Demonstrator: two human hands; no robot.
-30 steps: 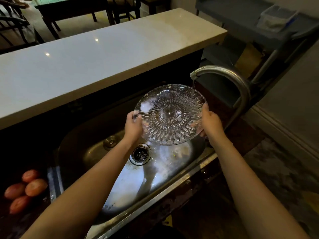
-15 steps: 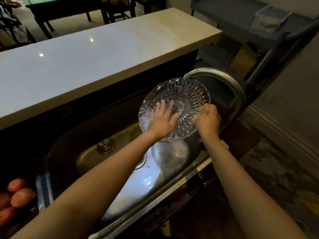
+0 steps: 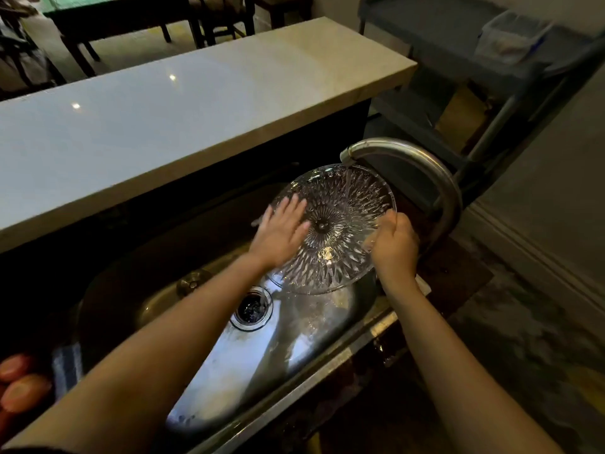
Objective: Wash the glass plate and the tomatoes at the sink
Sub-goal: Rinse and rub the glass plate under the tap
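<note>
I am on the plate-washing step; my right hand [image 3: 394,247] grips the rim of the glass plate [image 3: 343,257], held tilted over the right end of the sink [image 3: 229,371] under the tap's [image 3: 409,155] stream; my left hand [image 3: 280,231] lies flat, fingers spread, on its patterned face; the tomatoes [image 3: 23,388] wait on the worktop by the sink's left edge; next, I judge, turn and rinse the back, holding firmly, since wet glass slips.

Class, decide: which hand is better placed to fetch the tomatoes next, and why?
Probably left: the left hand lies open on the glass plate, nearer the tomatoes; the right hand grips the rim.
</note>
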